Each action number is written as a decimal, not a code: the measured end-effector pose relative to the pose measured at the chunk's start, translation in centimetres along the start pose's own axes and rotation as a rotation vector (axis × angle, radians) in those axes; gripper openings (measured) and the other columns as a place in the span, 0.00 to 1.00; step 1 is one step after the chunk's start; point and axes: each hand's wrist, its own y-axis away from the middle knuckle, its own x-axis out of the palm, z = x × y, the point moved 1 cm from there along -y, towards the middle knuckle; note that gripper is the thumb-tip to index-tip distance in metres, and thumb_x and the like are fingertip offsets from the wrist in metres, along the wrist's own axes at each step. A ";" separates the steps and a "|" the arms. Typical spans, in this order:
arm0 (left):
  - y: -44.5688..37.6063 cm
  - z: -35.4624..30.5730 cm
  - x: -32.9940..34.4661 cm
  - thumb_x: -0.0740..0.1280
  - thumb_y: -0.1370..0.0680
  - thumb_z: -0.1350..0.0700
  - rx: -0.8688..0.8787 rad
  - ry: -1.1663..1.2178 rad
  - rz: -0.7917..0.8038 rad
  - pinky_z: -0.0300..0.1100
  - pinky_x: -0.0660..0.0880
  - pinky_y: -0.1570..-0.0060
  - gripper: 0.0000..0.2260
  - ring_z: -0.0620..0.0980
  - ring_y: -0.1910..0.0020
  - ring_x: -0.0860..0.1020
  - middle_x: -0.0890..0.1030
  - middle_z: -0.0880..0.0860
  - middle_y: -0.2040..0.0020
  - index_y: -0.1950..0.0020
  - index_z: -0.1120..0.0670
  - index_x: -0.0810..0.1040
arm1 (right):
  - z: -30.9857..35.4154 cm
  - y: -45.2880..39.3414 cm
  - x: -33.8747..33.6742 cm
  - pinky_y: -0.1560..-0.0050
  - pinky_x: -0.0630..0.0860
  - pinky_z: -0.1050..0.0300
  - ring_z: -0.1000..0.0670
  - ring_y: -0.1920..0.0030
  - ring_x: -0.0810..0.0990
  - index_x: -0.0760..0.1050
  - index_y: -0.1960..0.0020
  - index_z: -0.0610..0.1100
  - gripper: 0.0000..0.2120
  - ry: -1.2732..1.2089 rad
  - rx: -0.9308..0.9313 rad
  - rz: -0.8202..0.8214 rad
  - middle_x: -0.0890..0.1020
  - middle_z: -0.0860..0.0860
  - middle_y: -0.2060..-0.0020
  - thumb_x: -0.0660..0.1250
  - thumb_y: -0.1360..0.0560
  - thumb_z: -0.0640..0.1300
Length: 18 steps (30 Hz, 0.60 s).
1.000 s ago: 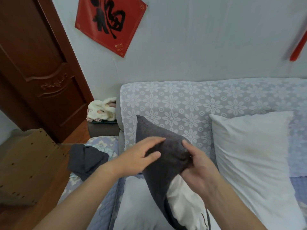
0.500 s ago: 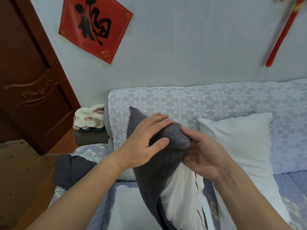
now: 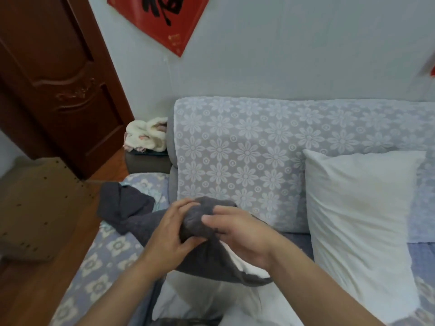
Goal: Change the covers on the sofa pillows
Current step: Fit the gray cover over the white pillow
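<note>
nearest to the camera, the left hand (image 3: 173,234) and the right hand (image 3: 237,234) meet on one corner of the dark grey cover (image 3: 202,248); both hands grasp it, the left fingers curled around the bunched corner and the right thumb and fingers pinching the cloth from the other side. the white pillow insert (image 3: 244,267) shows only as a small strip at the open edge under the right wrist. compared with a second ago, the pillow is lower: it stood tall with its point up and much white insert was visible below, and now it lies low over the sofa seat (image 3: 110,250) with little white to see. this probably means the cover is being worked over the corner of the insert, so this pillow is near to finished, but the closing is likely not done yet. the long axis of the covered pillow now runs from upper left to lower right, and the gripped corner points up and away, toward the flowered sofa back (image 3: 247,161). left of the hands a second dark cloth (image 3: 124,203) lies crumpled on the seat. farther right, a bare white pillow (image 3: 360,220) leans upright against the back.
</note>
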 end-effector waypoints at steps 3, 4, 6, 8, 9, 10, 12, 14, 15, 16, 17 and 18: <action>3.3 3.1 -0.8 0.69 0.22 0.50 -0.174 -0.017 -0.180 0.54 0.73 0.36 0.16 0.45 0.35 0.74 0.76 0.45 0.37 0.35 0.49 0.74 | -4.2 -2.3 0.7 0.49 0.76 0.58 0.54 0.50 0.80 0.76 0.42 0.47 0.09 0.191 0.041 -0.044 0.82 0.55 0.54 0.67 0.22 0.41; 4.4 4.0 -1.1 0.67 0.20 0.50 -0.253 -0.016 -0.251 0.54 0.74 0.37 0.13 0.44 0.37 0.75 0.77 0.46 0.39 0.36 0.50 0.75 | -6.5 -2.7 0.6 0.49 0.77 0.55 0.56 0.52 0.79 0.75 0.40 0.50 0.13 0.299 0.057 -0.084 0.81 0.56 0.55 0.70 0.24 0.44; 6.0 5.5 -1.6 0.63 0.17 0.49 -0.391 -0.027 -0.334 0.56 0.74 0.38 0.12 0.47 0.39 0.75 0.78 0.48 0.40 0.36 0.51 0.75 | -11.2 -2.5 0.5 0.44 0.77 0.51 0.55 0.52 0.79 0.75 0.41 0.52 0.16 0.640 0.131 -0.028 0.81 0.56 0.54 0.70 0.27 0.50; 7.4 6.6 -2.0 0.62 0.16 0.53 -0.456 -0.052 -0.348 0.57 0.73 0.37 0.11 0.49 0.38 0.75 0.77 0.49 0.39 0.35 0.51 0.75 | -15.5 -2.1 -1.1 0.40 0.75 0.50 0.52 0.48 0.79 0.75 0.44 0.52 0.15 1.103 0.176 0.071 0.81 0.55 0.49 0.67 0.29 0.54; 8.0 6.9 -2.2 0.62 0.16 0.55 -0.473 -0.044 -0.350 0.56 0.73 0.36 0.10 0.48 0.37 0.75 0.77 0.48 0.39 0.35 0.49 0.75 | -17.0 -2.0 -2.7 0.38 0.72 0.48 0.49 0.45 0.79 0.75 0.44 0.52 0.16 1.335 0.150 0.063 0.81 0.55 0.48 0.66 0.30 0.55; 8.5 6.8 -2.3 0.61 0.16 0.57 -0.484 -0.011 -0.349 0.53 0.73 0.36 0.10 0.46 0.37 0.75 0.77 0.47 0.39 0.35 0.47 0.75 | -17.9 -1.9 -4.6 0.39 0.70 0.46 0.46 0.44 0.78 0.76 0.45 0.53 0.16 1.534 0.101 0.013 0.81 0.54 0.48 0.66 0.32 0.54; 9.9 6.5 -3.0 0.61 0.15 0.57 -0.489 0.071 -0.328 0.44 0.72 0.36 0.13 0.39 0.36 0.74 0.77 0.40 0.38 0.36 0.41 0.74 | -18.5 -2.6 -8.5 0.46 0.67 0.45 0.42 0.51 0.79 0.80 0.52 0.52 0.15 1.828 -0.005 -0.134 0.81 0.51 0.56 0.73 0.38 0.52; 11.0 6.0 -3.6 0.61 0.16 0.56 -0.515 0.178 -0.304 0.41 0.71 0.37 0.14 0.35 0.35 0.74 0.77 0.35 0.38 0.34 0.39 0.73 | -17.5 -2.9 -12.1 0.51 0.66 0.46 0.41 0.57 0.76 0.81 0.59 0.52 0.14 1.987 -0.084 -0.261 0.77 0.49 0.62 0.78 0.43 0.47; 11.9 6.1 -4.0 0.61 0.16 0.56 -0.552 0.244 -0.315 0.41 0.72 0.38 0.14 0.35 0.36 0.74 0.78 0.35 0.38 0.34 0.40 0.73 | -16.9 -3.2 -13.2 0.51 0.67 0.45 0.41 0.57 0.75 0.81 0.60 0.52 0.13 2.028 -0.095 -0.268 0.76 0.48 0.62 0.78 0.43 0.45; 12.6 6.1 -4.3 0.61 0.16 0.58 -0.593 0.295 -0.333 0.41 0.73 0.38 0.14 0.36 0.37 0.75 0.79 0.35 0.39 0.35 0.42 0.74 | -16.0 -3.2 -13.9 0.49 0.68 0.44 0.41 0.56 0.73 0.81 0.60 0.50 0.11 2.062 -0.108 -0.263 0.75 0.48 0.60 0.77 0.42 0.43; 13.4 6.1 -4.5 0.62 0.16 0.60 -0.624 0.327 -0.357 0.42 0.73 0.39 0.14 0.38 0.37 0.76 0.79 0.37 0.40 0.36 0.43 0.74 | -15.3 -3.1 -14.3 0.46 0.68 0.42 0.41 0.55 0.73 0.80 0.61 0.49 0.10 2.093 -0.132 -0.236 0.75 0.48 0.59 0.76 0.41 0.42; 14.4 6.2 -4.7 0.64 0.17 0.63 -0.654 0.289 -0.395 0.43 0.73 0.37 0.16 0.42 0.35 0.75 0.78 0.40 0.38 0.35 0.44 0.74 | -14.8 -3.1 -14.5 0.42 0.68 0.41 0.41 0.54 0.74 0.80 0.61 0.48 0.10 2.100 -0.160 -0.209 0.76 0.48 0.59 0.75 0.41 0.40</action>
